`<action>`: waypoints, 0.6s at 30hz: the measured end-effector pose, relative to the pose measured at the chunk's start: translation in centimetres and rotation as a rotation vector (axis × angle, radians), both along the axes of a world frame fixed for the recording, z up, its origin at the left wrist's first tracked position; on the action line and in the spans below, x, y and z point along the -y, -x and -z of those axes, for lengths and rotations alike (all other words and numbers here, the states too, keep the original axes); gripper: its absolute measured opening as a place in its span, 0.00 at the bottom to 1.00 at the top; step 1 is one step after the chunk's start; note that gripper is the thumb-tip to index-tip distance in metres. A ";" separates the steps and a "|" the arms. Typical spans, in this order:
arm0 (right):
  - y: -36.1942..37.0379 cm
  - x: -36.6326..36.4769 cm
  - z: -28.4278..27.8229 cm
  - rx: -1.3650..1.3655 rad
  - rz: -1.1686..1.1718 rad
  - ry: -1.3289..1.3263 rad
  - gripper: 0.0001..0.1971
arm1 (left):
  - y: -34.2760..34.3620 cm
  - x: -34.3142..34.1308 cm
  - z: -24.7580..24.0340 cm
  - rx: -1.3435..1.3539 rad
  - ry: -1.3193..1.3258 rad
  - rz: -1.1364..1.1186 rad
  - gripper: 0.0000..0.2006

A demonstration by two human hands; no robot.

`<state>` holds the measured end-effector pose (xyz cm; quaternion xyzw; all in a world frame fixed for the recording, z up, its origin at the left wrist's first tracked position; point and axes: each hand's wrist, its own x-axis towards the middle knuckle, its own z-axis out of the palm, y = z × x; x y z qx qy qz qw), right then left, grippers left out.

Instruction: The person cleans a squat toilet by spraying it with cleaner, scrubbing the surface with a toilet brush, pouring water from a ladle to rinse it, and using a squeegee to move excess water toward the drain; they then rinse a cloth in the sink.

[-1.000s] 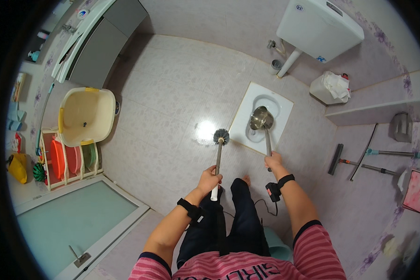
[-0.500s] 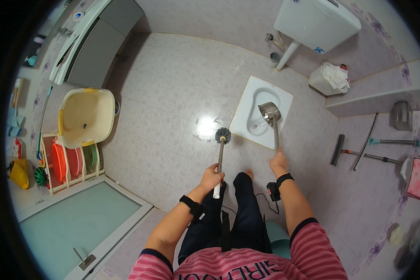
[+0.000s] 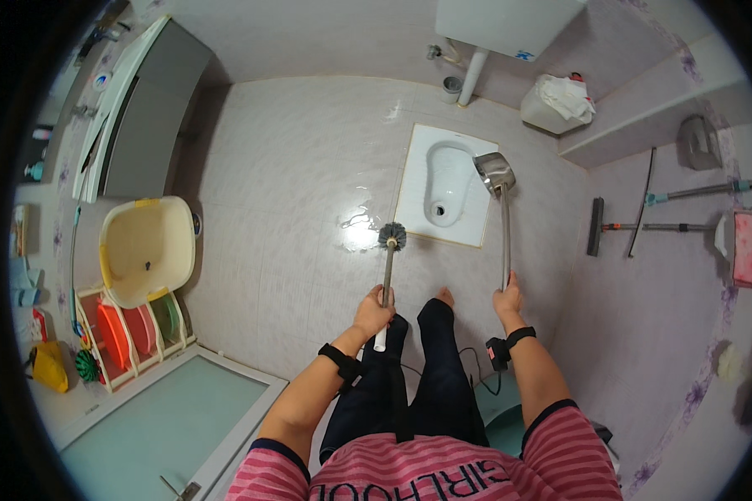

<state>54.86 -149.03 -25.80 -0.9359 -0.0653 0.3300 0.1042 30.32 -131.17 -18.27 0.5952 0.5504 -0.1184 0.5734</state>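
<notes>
My left hand (image 3: 373,312) is closed around the handle of a toilet brush (image 3: 389,271). Its dark round bristle head points away from me, above the floor just left of the white squat toilet (image 3: 416,179). My right hand (image 3: 508,299) grips the long handle of a metal water ladle (image 3: 496,170). The ladle's scoop hangs over the toilet's right edge, tilted to one side; how much water it holds, I cannot tell. The toilet's drain hole shows at the near end of the bowl.
A white cistern (image 3: 510,25) hangs on the far wall, near a paper-filled bin (image 3: 543,115). At left, a cream basin (image 3: 119,263) sits above a rack of coloured basins. A squeegee (image 3: 595,227) leans at right; a teal bucket (image 3: 510,430) stands beside my leg. Wet tiles shine left of the toilet.
The ladle has swung from over the bowl to the toilet's right edge, and the water seen falling from it no longer shows. My right hand has come slightly nearer; the brush has barely moved.
</notes>
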 end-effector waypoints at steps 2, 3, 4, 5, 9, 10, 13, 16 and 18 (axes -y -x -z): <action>-0.7 4.3 3.1 0.158 0.053 -0.179 0.29 | -3.1 -0.2 -1.5 0.025 0.001 0.065 0.28; -0.4 4.7 3.0 0.284 0.046 -0.360 0.26 | -3.6 -0.2 -2.0 0.014 -0.002 0.070 0.28; -0.5 5.5 2.7 0.288 0.062 -0.360 0.26 | -4.1 0.0 -2.3 0.015 -0.004 0.087 0.28; -0.8 6.6 2.2 0.041 0.242 -0.507 0.23 | -4.7 0.1 -2.5 0.022 -0.015 0.102 0.28; -1.1 6.9 -2.8 -0.437 0.668 -0.813 0.12 | -5.4 -0.2 -2.2 0.052 -0.120 0.209 0.29; -1.1 7.0 -3.9 -0.430 0.681 -0.828 0.12 | -5.3 -0.4 -1.5 0.056 -0.129 0.227 0.29; -1.5 8.5 -6.5 -0.465 0.817 -0.818 0.07 | -7.2 -0.7 -2.1 0.140 -0.196 0.323 0.31; -1.9 10.7 -8.2 -0.444 0.794 -0.708 0.04 | -10.5 -1.0 -5.9 0.060 -0.052 0.324 0.32; -1.6 12.0 -9.3 -0.586 1.009 -0.824 0.06 | -11.4 -1.5 -6.1 0.098 -0.067 0.356 0.33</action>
